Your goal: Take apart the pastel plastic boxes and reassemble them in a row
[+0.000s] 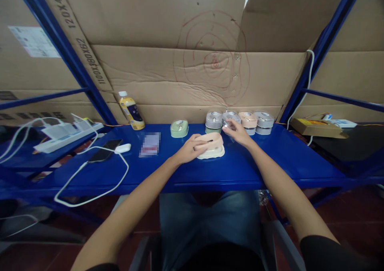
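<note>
A pale pink oval case is tilted above a cream base near the middle of the blue table. My left hand grips the pink case at its left side. Just right of the case, my right hand has its fingers closed on a clear plastic piece, partly hidden by the fingers. Behind my hands stand stacked round-cornered cases: a grey one over a green one, a pink one and a grey one. A single green case sits apart to the left.
A yellow drink bottle stands at the back left. Nearer are a blurred card, a dark phone, a white earphone case and a looping white cable. A power strip lies far left, an open carton far right.
</note>
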`<state>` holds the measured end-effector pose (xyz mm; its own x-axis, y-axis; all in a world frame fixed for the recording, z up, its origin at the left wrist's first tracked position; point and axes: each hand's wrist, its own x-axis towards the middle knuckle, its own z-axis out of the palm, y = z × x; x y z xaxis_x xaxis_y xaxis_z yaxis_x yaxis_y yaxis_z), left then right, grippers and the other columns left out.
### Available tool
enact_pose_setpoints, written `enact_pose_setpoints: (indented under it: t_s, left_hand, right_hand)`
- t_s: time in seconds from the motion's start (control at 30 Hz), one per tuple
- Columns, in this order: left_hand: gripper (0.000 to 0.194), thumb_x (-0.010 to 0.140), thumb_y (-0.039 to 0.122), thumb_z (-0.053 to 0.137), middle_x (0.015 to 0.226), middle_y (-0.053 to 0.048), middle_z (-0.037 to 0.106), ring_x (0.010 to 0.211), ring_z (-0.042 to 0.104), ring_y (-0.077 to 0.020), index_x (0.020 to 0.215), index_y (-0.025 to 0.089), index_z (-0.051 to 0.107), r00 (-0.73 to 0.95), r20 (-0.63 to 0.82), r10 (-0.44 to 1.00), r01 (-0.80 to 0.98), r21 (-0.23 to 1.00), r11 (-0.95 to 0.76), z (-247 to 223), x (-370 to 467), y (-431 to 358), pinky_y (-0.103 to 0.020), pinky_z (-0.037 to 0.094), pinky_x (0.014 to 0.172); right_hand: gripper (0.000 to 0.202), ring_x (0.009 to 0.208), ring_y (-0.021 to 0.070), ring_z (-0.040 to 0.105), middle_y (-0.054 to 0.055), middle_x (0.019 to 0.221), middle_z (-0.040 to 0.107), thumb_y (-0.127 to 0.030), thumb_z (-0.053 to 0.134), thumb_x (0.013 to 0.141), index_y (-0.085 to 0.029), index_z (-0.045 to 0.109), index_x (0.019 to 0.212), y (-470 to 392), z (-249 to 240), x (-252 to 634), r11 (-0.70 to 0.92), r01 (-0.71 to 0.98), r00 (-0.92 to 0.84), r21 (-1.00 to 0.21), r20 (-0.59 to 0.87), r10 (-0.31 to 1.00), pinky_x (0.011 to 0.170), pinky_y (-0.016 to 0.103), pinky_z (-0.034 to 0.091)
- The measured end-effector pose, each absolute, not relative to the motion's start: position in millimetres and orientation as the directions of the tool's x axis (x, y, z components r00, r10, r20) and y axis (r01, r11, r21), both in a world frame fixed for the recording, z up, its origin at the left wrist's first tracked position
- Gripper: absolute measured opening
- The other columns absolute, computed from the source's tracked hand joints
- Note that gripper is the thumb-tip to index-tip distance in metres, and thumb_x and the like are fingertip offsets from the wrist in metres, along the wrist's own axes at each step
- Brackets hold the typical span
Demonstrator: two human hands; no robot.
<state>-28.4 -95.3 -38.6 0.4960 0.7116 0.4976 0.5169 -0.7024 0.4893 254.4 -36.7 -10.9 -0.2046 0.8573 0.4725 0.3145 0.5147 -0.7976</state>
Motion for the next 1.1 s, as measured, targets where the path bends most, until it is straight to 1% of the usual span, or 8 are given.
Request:
enact_pose_setpoints:
  t_s: [0.13, 0.27, 0.4, 0.53, 0.67, 0.8, 0.93, 1.1]
  left_hand:
    - [0.046, 0.101, 0.051, 0.051, 0.123, -0.012, 0.065, 0.125, 0.057, -0.0296, 0.123, 0.019, 0.075, 0.275, 0.565, 0.778, 0.612, 0.521, -0.595, -34, -39, -87, -0.048, 0.044, 0.115]
    - [0.05, 0.099, 0.055, 0.053, 0.117, -0.012, 0.067, 0.121, 0.058, -0.0305, 0.121, 0.017, 0.075, 0.173, 0.491, 0.854, 0.698, 0.55, -0.458, -37, -46, -81, -0.049, 0.045, 0.113]
    - [0.048, 0.097, 0.055, 0.055, 0.121, -0.013, 0.063, 0.125, 0.057, -0.0316, 0.12, 0.017, 0.075, 0.228, 0.434, 0.872, 0.73, 0.516, -0.448, -41, -43, -86, -0.051, 0.043, 0.115]
    - [0.045, 0.098, 0.051, 0.058, 0.142, -0.013, 0.051, 0.139, 0.049, -0.0309, 0.129, 0.02, 0.069, 0.425, 0.512, 0.747, 0.635, 0.42, -0.649, -37, -34, -101, -0.047, 0.041, 0.12]
    - [0.045, 0.098, 0.045, 0.061, 0.142, -0.011, 0.053, 0.141, 0.048, -0.0304, 0.138, 0.026, 0.063, 0.577, 0.482, 0.66, 0.552, 0.366, -0.749, -35, -24, -111, -0.047, 0.04, 0.121]
    - [0.076, 0.084, 0.049, 0.078, 0.146, -0.014, 0.053, 0.136, 0.053, -0.036, 0.149, 0.025, 0.047, 0.484, 0.446, 0.753, 0.571, 0.491, -0.658, -43, -20, -106, -0.053, 0.044, 0.116]
    - [0.115, 0.065, 0.051, 0.091, 0.152, -0.019, 0.05, 0.138, 0.054, -0.0407, 0.156, 0.021, 0.027, 0.377, 0.384, 0.843, 0.564, 0.627, -0.537, -49, -17, -101, -0.056, 0.047, 0.112]
    - [0.125, 0.066, 0.047, 0.09, 0.15, -0.022, 0.054, 0.14, 0.053, -0.0411, 0.161, 0.018, 0.014, 0.407, 0.377, 0.832, 0.538, 0.637, -0.552, -48, -12, -102, -0.059, 0.041, 0.117]
  right_hand:
    - [0.064, 0.086, 0.0215, 0.07, 0.006, 0.096, 0.071, -0.071, 0.067, 0.083, -0.023, 0.061, 0.125, -36, -10, 257, 0.476, 0.253, -0.159, -0.842, 0.449, 0.879, 0.08, 0.036, 0.059]
    - [0.059, 0.081, 0.0203, 0.07, 0.004, 0.084, 0.069, -0.074, 0.062, 0.086, -0.023, 0.062, 0.115, -34, -10, 259, 0.427, 0.24, -0.146, -0.872, 0.402, 0.904, 0.072, 0.031, 0.057]
    - [0.057, 0.082, 0.0205, 0.071, 0.004, 0.085, 0.069, -0.074, 0.061, 0.087, -0.023, 0.063, 0.114, -34, -9, 258, 0.42, 0.234, -0.133, -0.877, 0.399, 0.907, 0.072, 0.032, 0.058]
    - [0.058, 0.097, 0.0248, 0.071, 0.007, 0.103, 0.072, -0.065, 0.067, 0.085, -0.023, 0.065, 0.124, -39, -4, 258, 0.506, 0.253, -0.147, -0.824, 0.484, 0.862, 0.087, 0.041, 0.058]
    - [0.064, 0.117, 0.0288, 0.065, 0.01, 0.127, 0.068, -0.052, 0.082, 0.077, -0.024, 0.067, 0.132, -51, 3, 256, 0.708, 0.321, -0.412, -0.629, 0.58, 0.702, 0.105, 0.048, 0.05]
    - [0.074, 0.116, 0.0292, 0.066, 0.009, 0.127, 0.067, -0.052, 0.09, 0.069, -0.026, 0.068, 0.136, -61, 2, 248, 0.81, 0.358, -0.623, -0.465, 0.527, 0.578, 0.107, 0.049, 0.05]
    - [0.083, 0.118, 0.0303, 0.066, 0.01, 0.131, 0.065, -0.053, 0.092, 0.066, -0.028, 0.065, 0.14, -65, -6, 234, 0.837, 0.356, -0.698, -0.415, 0.478, 0.534, 0.107, 0.049, 0.05]
    - [0.083, 0.116, 0.0294, 0.067, 0.012, 0.13, 0.064, -0.054, 0.09, 0.069, -0.024, 0.064, 0.142, -62, -16, 220, 0.854, 0.36, -0.712, -0.375, 0.481, 0.511, 0.104, 0.046, 0.052]
